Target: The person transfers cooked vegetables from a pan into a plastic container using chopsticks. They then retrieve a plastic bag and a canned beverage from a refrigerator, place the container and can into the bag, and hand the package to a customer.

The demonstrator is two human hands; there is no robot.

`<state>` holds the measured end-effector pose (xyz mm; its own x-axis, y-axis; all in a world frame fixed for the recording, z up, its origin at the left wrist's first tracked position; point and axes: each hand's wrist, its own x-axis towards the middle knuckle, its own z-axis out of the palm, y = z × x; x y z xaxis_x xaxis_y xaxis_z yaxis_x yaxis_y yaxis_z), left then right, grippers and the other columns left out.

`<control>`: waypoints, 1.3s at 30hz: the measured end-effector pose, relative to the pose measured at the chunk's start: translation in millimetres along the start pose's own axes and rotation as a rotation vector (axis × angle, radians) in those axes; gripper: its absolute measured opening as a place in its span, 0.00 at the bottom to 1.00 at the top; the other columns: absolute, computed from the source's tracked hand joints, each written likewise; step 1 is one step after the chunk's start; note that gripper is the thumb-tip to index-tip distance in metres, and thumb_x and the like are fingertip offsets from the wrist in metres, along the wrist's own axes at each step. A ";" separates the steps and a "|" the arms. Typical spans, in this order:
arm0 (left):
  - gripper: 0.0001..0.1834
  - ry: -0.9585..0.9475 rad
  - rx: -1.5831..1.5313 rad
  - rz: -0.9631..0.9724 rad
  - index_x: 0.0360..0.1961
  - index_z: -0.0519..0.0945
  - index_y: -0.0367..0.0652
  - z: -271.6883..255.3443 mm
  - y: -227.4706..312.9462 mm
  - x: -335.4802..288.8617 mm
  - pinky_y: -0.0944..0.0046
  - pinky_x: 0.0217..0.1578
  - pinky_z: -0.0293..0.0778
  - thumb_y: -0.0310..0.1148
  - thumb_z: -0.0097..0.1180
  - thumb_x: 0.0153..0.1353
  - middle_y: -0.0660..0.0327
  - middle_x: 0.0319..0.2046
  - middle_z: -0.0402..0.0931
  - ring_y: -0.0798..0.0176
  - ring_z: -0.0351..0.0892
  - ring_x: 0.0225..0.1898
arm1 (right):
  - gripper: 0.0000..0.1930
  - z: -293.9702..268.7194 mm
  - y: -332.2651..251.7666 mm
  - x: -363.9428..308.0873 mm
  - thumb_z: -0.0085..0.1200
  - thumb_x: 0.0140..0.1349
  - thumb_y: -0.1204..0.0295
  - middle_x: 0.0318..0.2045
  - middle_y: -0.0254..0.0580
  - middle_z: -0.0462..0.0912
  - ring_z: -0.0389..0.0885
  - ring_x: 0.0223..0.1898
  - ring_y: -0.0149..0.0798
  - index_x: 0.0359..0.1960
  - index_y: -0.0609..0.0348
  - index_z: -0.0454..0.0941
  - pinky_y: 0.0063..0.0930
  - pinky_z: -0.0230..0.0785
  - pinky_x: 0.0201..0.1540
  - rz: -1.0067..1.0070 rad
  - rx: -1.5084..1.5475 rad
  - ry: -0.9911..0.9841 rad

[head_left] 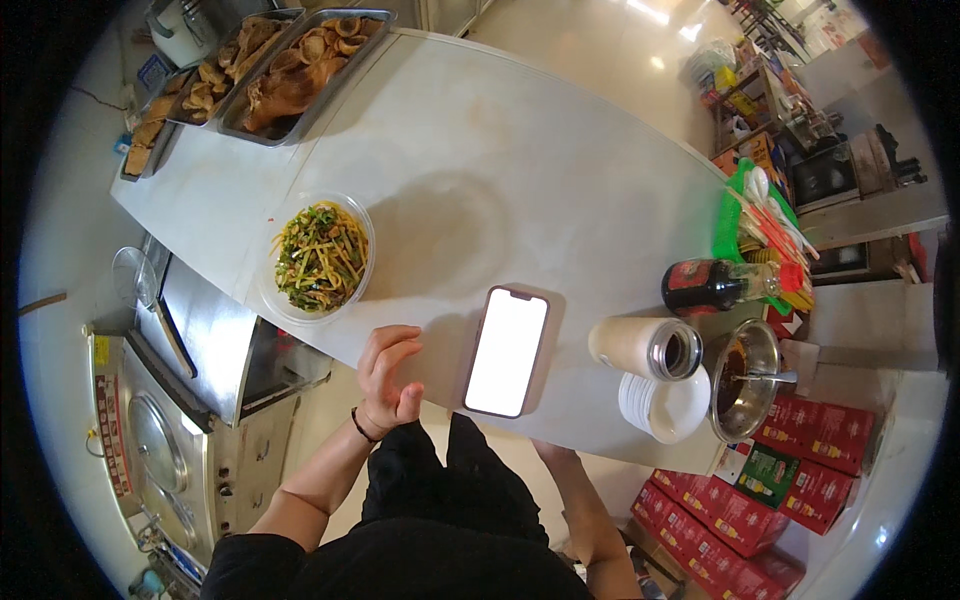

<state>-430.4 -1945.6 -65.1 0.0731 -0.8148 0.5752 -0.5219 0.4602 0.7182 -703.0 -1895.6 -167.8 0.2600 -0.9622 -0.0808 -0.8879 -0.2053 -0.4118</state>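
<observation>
My left hand [388,375] hovers by the counter's near edge, fingers loosely bent and thumb apart, with nothing in it. Ahead and to its left stands a see-through plastic bowl [365,222] filled with yellow strips mixed with chopped greens [322,255]. To the right of that hand a phone [507,352] lies flat, its screen glowing white. My right arm [588,510] reaches the counter's near edge, where the edge hides most of my right hand [550,450]; its fingers do not show.
On the right are a jar [645,347], stacked white dishes [675,408], a steel bowl [757,345] of dark sauce, a dark sauce bottle [705,287] and a green basket [735,205]. Metal trays [345,85] of cooked food occupy the far left. A stove [150,430] stands left; red boxes [720,515] lie lower right.
</observation>
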 end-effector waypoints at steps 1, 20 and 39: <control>0.23 0.003 0.009 0.006 0.35 0.72 0.33 0.2 -0.6 0.5 0.57 0.36 0.70 0.47 0.48 0.57 0.46 0.37 0.72 0.48 0.73 0.35 | 0.11 -1.6 -0.4 3.1 0.52 0.52 0.65 0.31 0.50 0.77 0.74 0.35 0.51 0.31 0.60 0.76 0.46 0.66 0.40 -0.010 -0.011 -0.009; 0.27 -0.223 0.206 0.053 0.42 0.74 0.42 -3.9 11.4 13.8 0.48 0.47 0.64 0.52 0.55 0.50 0.47 0.48 0.67 0.44 0.65 0.49 | 0.10 -32.0 6.4 32.9 0.51 0.53 0.65 0.29 0.49 0.77 0.74 0.34 0.50 0.30 0.59 0.76 0.45 0.66 0.38 -0.115 -0.084 -0.159; 0.36 -0.527 0.189 0.194 0.54 0.70 0.50 9.4 32.1 11.2 0.39 0.59 0.43 0.64 0.44 0.52 0.45 0.62 0.49 0.38 0.43 0.62 | 0.10 -44.0 9.5 23.6 0.50 0.54 0.65 0.27 0.48 0.77 0.75 0.32 0.49 0.29 0.59 0.76 0.44 0.66 0.36 -0.159 -0.098 -0.226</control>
<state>-454.3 -1943.2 -39.2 -0.4461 -0.8093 0.3821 -0.6290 0.5872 0.5095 -722.0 -1928.1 -133.7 0.4672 -0.8545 -0.2273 -0.8587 -0.3771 -0.3471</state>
